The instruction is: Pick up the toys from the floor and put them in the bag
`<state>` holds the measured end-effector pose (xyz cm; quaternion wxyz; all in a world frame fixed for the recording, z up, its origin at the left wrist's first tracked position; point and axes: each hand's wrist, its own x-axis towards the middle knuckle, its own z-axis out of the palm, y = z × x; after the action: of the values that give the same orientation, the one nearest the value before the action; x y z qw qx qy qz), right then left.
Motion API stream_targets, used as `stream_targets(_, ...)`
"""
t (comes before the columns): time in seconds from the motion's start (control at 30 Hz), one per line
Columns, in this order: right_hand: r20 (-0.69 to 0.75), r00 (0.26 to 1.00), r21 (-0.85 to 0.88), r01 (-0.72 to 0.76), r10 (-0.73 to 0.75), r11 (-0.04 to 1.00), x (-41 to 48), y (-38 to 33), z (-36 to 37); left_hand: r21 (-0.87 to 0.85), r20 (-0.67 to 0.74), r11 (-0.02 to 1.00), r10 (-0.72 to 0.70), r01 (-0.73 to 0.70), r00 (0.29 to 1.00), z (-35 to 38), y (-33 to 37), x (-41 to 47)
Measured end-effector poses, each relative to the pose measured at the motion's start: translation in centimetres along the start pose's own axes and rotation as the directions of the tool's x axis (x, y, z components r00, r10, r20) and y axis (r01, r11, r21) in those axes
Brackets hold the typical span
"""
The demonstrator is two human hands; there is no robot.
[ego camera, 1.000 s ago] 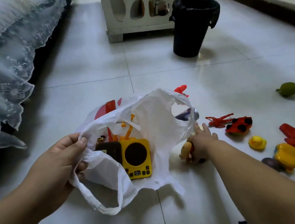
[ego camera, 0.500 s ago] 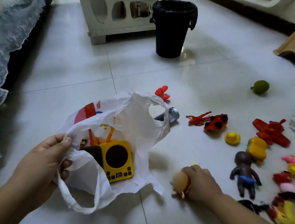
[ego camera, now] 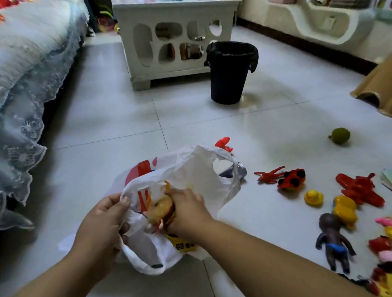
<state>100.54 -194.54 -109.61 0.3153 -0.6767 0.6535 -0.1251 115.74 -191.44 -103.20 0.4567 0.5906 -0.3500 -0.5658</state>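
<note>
Occlusion is heaviest at the white plastic bag (ego camera: pixel 200 178). Its contents are largely covered by the two hands and by crumpled film, so only a corner of a yellow toy (ego camera: pixel 183 245) with small buttons shows at the mouth. Behind the bag, a red toy (ego camera: pixel 223 143) and a silver-ended object (ego camera: pixel 240 170) are each partly hidden by the bag's far wall. At the lower right, several bright toys are blurred and cut off by the frame edge, and their kinds cannot be made out.

The left hand (ego camera: pixel 102 225) pinches the near rim of the bag between thumb and curled fingers, holding the mouth up and open. The right hand (ego camera: pixel 186 213), back upward, is curled round a toy burger (ego camera: pixel 161 210) and holds it in the mouth of the bag, above the yellow toy. Whether the burger touches the contents cannot be told. Both forearms enter from the bottom edge.

On the tiled floor (ego camera: pixel 107 123) to the right lie a ladybird toy (ego camera: pixel 292 179), a yellow duck (ego camera: pixel 313 197) and a dark doll (ego camera: pixel 333 243), all well apart from the bag.
</note>
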Motion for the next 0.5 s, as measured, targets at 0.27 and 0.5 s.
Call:
stream_targets(0.27,-0.307,0.948,0.053,0.104,-0.083,0.993,-2.1,2.6,1.6,0.082,-0.015,0.997,-0.009,0.011,1.000,-1.1,-0.6,0.1)
stream_targets(0.5,-0.646,0.737,0.166,-0.115,0.196,0.979,-1.0,5.5,-5.9,0.094,-0.014,0.996,-0.003,0.004,1.000,-0.5,-0.3,0.1)
